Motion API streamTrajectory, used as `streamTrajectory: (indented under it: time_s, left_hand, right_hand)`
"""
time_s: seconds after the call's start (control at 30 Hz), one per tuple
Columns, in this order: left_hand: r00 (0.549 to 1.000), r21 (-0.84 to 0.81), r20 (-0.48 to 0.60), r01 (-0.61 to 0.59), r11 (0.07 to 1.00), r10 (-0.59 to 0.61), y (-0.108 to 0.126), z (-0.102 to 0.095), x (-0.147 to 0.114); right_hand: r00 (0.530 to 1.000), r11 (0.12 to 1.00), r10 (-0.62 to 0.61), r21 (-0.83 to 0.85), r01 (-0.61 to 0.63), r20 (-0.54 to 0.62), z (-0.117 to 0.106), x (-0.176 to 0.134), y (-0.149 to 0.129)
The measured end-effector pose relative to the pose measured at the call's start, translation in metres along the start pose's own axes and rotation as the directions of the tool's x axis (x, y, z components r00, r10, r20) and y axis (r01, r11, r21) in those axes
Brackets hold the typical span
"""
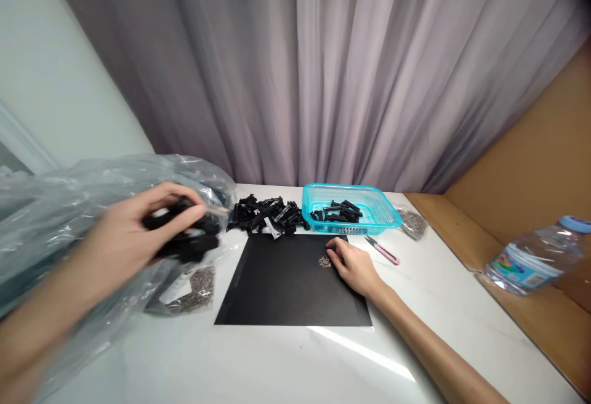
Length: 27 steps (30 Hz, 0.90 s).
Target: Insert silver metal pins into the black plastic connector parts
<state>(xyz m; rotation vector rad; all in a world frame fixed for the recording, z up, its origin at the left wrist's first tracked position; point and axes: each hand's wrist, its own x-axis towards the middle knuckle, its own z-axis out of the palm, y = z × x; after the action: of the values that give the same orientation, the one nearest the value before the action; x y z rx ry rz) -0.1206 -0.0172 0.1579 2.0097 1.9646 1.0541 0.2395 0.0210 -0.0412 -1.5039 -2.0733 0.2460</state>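
Black, plastic-looking parts (198, 247) sat at the left of the frame in our left hand (132, 225), thumb and fingers closed around the cluster, we judged to keep the handful together. Its lowest piece seemed to run lengthwise across the frame, but blur hid which end was the front. Right of centre, our right hand (357, 267) rested with bent fingers beside small metal pieces (325, 261) on the black mat (281, 296), whose darkness probably made them easier to see; whether it pinched one we could not tell. Above the mat, the loose pile (263, 214) pointed every way, while the turquoise basket (392, 218) presumably kept its slim black pieces (351, 208) apart, several slanting down rightward.
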Motion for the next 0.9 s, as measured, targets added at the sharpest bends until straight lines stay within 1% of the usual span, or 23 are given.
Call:
streamTrajectory:
  time_s: [0.03,0.07,0.1,0.13,0.17,0.23,0.3,0.37,0.43,0.5,0.67,0.77,0.9]
  left_hand:
    - [0.996,-0.091,-0.032,-0.087,0.992,0.084,0.016,0.023,0.010]
    - [0.984,-0.134,-0.046,-0.177,0.975,0.172,0.029,0.048,0.022]
    - [0.967,-0.126,-0.083,-0.249,0.960,0.240,0.039,0.074,0.034]
    - [0.959,-0.108,-0.113,-0.273,0.956,0.261,0.045,0.099,0.048]
    - [0.955,-0.080,-0.129,-0.279,0.957,0.268,0.047,0.123,0.061]
    - [0.950,-0.024,-0.108,-0.296,0.955,0.292,0.044,0.162,0.087]
    - [0.942,0.031,-0.092,-0.321,0.946,0.323,0.034,0.188,0.107]
    - [0.926,0.090,-0.065,-0.365,0.927,0.371,0.022,0.200,0.119]
    - [0.906,0.138,-0.033,-0.413,0.900,0.421,0.012,0.205,0.124]
    - [0.890,0.180,-0.019,-0.445,0.877,0.455,0.006,0.209,0.124]
    - [0.862,0.275,-0.032,-0.479,0.834,0.506,-0.003,0.222,0.119]
    - [0.837,0.313,-0.023,-0.513,0.799,0.546,-0.007,0.225,0.117]
    - [0.804,0.347,-0.003,-0.556,0.755,0.594,-0.011,0.222,0.114]
  right_hand:
    - [1.000,1.000,0.000,0.000,0.000,0.001,0.000,0.000,-0.001]
    - [1.000,1.000,0.000,0.000,0.000,0.002,0.000,0.000,-0.001]
    - [1.000,1.000,-0.001,-0.002,0.001,0.003,0.000,0.001,-0.001]
    - [1.000,1.000,-0.003,-0.004,0.003,0.003,0.000,0.001,-0.002]
    - [1.000,1.000,-0.004,-0.007,0.005,0.004,0.000,0.002,-0.002]
    - [1.000,1.000,-0.007,-0.013,0.007,0.002,0.000,0.003,-0.003]
    - [1.000,1.000,-0.008,-0.017,0.008,-0.003,0.000,0.004,-0.003]
    - [1.000,1.000,-0.008,-0.017,0.008,-0.007,-0.001,0.005,-0.004]
    - [1.000,1.000,-0.009,-0.014,0.009,-0.006,-0.001,0.005,-0.004]
    - [1.000,1.000,-0.008,-0.009,0.008,-0.001,-0.001,0.005,-0.004]
    - [1.000,1.000,-0.006,-0.005,0.006,0.006,0.000,0.005,-0.002]
    - [1.000,1.000,-0.008,-0.009,0.008,0.006,0.000,0.005,-0.002]
    - [1.000,1.000,-0.005,-0.012,0.005,0.007,-0.001,0.005,-0.002]
